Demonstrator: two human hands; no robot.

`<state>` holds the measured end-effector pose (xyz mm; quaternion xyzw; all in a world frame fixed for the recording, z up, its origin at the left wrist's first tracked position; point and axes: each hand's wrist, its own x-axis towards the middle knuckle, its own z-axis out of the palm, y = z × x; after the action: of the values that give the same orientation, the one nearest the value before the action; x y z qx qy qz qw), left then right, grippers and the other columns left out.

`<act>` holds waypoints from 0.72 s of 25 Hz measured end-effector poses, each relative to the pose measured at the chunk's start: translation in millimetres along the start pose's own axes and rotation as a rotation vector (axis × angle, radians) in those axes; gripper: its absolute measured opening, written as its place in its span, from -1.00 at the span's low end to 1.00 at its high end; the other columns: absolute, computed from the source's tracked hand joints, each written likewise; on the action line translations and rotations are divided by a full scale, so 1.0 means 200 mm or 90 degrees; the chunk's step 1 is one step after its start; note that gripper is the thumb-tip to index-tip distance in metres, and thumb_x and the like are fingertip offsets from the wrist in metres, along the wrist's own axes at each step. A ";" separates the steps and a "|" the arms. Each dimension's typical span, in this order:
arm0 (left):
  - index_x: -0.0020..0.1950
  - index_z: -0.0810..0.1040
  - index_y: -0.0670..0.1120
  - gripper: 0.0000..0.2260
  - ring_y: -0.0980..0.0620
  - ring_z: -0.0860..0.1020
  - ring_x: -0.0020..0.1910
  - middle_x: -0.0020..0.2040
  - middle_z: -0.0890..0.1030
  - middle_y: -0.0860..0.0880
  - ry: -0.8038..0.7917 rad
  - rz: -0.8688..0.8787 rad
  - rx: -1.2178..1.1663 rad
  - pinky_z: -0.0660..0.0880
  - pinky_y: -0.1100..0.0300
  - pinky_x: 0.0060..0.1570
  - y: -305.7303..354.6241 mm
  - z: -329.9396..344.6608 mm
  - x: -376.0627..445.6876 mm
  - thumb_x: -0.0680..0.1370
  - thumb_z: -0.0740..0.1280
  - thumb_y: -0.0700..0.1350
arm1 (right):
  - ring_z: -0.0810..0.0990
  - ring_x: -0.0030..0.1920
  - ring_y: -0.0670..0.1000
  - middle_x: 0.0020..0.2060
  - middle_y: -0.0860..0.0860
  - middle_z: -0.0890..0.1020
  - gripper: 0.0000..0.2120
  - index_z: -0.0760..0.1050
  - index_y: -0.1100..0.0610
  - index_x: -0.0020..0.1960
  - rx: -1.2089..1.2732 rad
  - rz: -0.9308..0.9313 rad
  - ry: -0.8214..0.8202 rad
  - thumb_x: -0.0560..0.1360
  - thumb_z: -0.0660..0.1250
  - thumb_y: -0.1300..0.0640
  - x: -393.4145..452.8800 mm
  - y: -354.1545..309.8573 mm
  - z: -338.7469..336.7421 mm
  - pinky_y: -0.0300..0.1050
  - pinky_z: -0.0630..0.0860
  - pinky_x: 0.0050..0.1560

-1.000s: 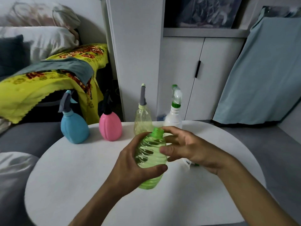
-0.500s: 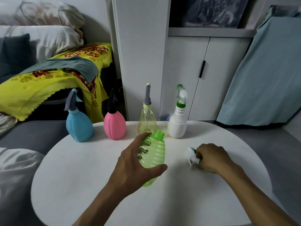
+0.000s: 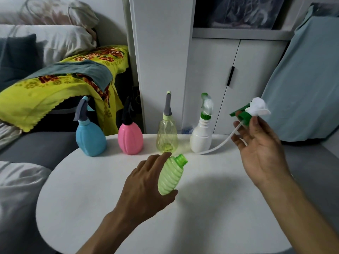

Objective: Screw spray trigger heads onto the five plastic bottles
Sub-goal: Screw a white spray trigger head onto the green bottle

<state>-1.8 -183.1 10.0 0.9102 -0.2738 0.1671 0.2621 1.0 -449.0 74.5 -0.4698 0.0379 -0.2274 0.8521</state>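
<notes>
The left hand (image 3: 145,186) grips the ribbed green bottle (image 3: 170,176) above mid-table (image 3: 211,208), neck open and tilted right, with bare tabletop on all sides out to the near and right edges. The right hand (image 3: 260,149), fingers loosely spread, pinches the green collar of the trigger head (image 3: 251,110) in the air near the right edge, its tube (image 3: 220,143) trailing down-left toward the table. Four capped bottles (image 3: 166,136) stand in a row along the far edge.
</notes>
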 end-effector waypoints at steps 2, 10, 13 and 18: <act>0.44 0.36 -0.01 -0.18 -0.04 0.60 0.08 0.24 0.59 0.00 0.004 -0.005 -0.008 0.59 0.04 0.02 0.00 0.00 0.01 0.26 0.55 0.20 | 0.64 0.04 -0.02 -0.02 -0.07 0.74 -0.85 0.69 -0.05 -0.09 -0.006 0.000 0.000 0.50 0.33 0.07 -0.02 0.01 0.03 -0.12 0.53 -0.07; 0.46 0.35 0.00 -0.17 -0.05 0.59 0.11 0.27 0.57 -0.01 -0.006 0.014 0.011 0.60 0.02 0.04 0.01 0.03 0.01 0.26 0.54 0.21 | 0.58 0.09 0.03 0.11 0.05 0.66 -0.83 0.62 -0.01 0.01 0.032 0.053 -0.029 0.43 0.35 0.09 -0.09 0.11 0.08 -0.05 0.50 -0.01; 0.46 0.33 0.02 -0.17 -0.05 0.59 0.12 0.27 0.57 -0.01 0.009 0.024 0.001 0.60 0.03 0.05 0.02 0.03 0.02 0.26 0.53 0.22 | 0.62 0.03 0.03 -0.01 0.03 0.70 -0.79 0.56 0.03 -0.03 0.003 0.073 -0.050 0.34 0.43 0.15 -0.15 0.17 0.12 0.01 0.49 0.01; 0.45 0.30 0.04 -0.15 -0.07 0.59 0.14 0.26 0.59 -0.04 0.030 0.062 0.031 0.57 0.03 0.07 -0.02 -0.02 0.02 0.24 0.55 0.19 | 0.72 -0.18 -0.13 -0.21 -0.05 0.77 -0.30 0.39 -0.11 0.20 -0.267 0.110 -0.084 0.12 0.58 -0.02 -0.24 0.28 0.17 -0.28 0.58 -0.19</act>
<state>3.3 -180.3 14.6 0.8978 -0.3073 0.2074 0.2378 -11.8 -377.0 39.8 -0.6453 0.0687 -0.1095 0.7529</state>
